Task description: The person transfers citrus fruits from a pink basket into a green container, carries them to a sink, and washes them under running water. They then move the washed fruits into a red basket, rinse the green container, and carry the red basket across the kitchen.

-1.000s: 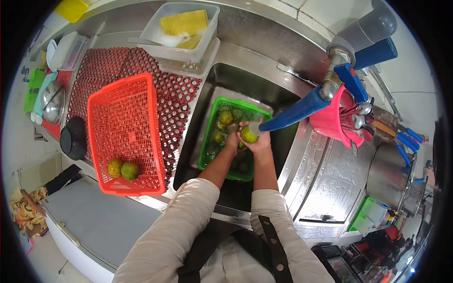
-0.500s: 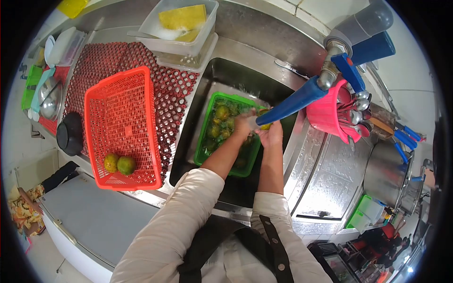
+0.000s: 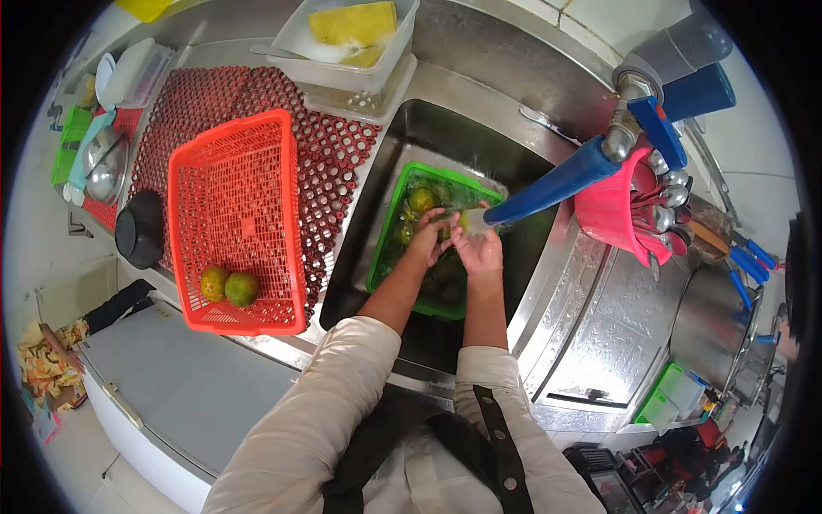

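Observation:
Water runs from the blue hose on the tap [image 3: 548, 182] over my right hand [image 3: 481, 250], whose fingers curl around a green-yellow orange [image 3: 467, 222], blurred by the stream. Just left of it, my left hand [image 3: 425, 239] has its fingers bent and apart, and I make out no fruit held in it. Both hands are above a green basket [image 3: 390, 224] standing in the dark sink [image 3: 349, 272]. Inside the basket more oranges [image 3: 422, 200] lie in water, partly hidden by my hands and the splashing.
Left of the sink, a red basket [image 3: 181, 248] holds two oranges [image 3: 242, 289] on a red mat [image 3: 330, 158]. A plastic tub [image 3: 287, 47] with yellow sponges stands behind. A pink container [image 3: 604, 218] of spoons is at right. Another person's arm [image 3: 62, 347] shows far left.
My hands have moved apart; the left has drawn back from the orange under the stream, while the right stays around it. The whole view has shifted slightly to the right.

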### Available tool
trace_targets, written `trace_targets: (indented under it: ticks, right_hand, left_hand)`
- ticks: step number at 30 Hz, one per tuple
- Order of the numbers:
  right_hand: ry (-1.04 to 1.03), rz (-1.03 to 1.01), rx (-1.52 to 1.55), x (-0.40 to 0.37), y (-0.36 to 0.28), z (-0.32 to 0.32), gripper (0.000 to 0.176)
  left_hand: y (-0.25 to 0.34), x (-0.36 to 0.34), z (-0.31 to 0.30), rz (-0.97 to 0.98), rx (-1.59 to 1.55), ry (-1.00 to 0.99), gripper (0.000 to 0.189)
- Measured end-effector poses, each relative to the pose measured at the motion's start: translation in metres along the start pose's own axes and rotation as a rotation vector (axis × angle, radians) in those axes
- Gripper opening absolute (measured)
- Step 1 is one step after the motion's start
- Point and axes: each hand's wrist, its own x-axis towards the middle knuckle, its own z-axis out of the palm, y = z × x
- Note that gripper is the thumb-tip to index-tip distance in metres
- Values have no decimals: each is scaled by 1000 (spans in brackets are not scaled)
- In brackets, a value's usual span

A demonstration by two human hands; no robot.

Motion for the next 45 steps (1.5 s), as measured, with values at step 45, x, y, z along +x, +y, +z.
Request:
trace_targets:
  ticks: [45]
  right_hand:
    - [-821,-268,-2078,-108,180,264,50]
  left_hand:
    - [246,-293,-133,828,1313,505,46]
